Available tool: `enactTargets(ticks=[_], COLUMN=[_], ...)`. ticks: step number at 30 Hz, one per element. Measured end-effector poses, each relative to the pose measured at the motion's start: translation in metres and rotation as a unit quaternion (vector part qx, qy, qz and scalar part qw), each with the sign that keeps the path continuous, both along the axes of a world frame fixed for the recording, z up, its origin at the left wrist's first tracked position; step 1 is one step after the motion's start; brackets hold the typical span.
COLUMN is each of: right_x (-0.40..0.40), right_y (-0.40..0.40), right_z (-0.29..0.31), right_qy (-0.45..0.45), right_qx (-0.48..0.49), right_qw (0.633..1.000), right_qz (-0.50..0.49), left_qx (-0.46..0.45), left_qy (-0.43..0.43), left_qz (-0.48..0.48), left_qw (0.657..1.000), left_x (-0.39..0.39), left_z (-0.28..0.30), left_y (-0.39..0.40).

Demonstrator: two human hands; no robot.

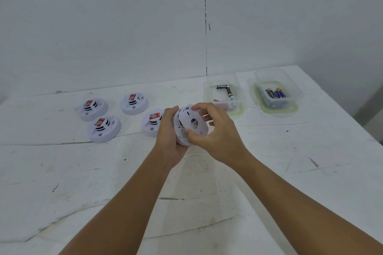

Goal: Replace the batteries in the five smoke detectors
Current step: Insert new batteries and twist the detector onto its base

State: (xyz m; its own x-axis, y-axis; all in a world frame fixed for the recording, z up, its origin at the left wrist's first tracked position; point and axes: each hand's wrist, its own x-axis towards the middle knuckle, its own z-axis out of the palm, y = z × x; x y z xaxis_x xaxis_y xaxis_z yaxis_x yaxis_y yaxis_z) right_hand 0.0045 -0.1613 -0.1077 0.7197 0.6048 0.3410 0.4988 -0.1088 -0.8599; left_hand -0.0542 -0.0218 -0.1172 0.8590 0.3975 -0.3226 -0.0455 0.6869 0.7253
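I hold a round white smoke detector (191, 125) above the table, tilted on edge with its back plate facing me. My left hand (169, 141) grips its body from the left. My right hand (215, 132) wraps the back plate, fingers on its rim. Several other white detectors with red stickers lie on the table: two at the far left (93, 108) (103, 128), one behind them (134, 104), and one (151, 123) partly hidden by my left hand.
A clear tub (224, 97) with black batteries sits behind my hands. To its right a second clear tub (275, 97) holds blue batteries, with its lid behind it. The white table (103, 172) ends at the right edge; a white wall stands behind.
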Motion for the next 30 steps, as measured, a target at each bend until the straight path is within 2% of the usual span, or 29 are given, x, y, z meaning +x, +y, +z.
enactTargets(ticks=[16, 24, 30], right_x=[0.006, 0.003, 0.008], right_y=[0.011, 0.016, 0.017], right_z=[-0.007, -0.006, -0.002], right_qy=[-0.012, 0.093, 0.148], right_qx=[0.013, 0.037, 0.033], right_qw=[1.0, 0.995, 0.988], right_qz=[-0.024, -0.021, -0.037], left_qx=[0.004, -0.014, 0.009], left_qy=[0.01, 0.017, 0.024], left_qz=[0.005, 0.017, 0.025], left_qw=[1.0, 1.0, 0.999], left_x=[0.003, 0.005, 0.008], left_z=[0.005, 0.002, 0.005], left_y=[0.007, 0.008, 0.008])
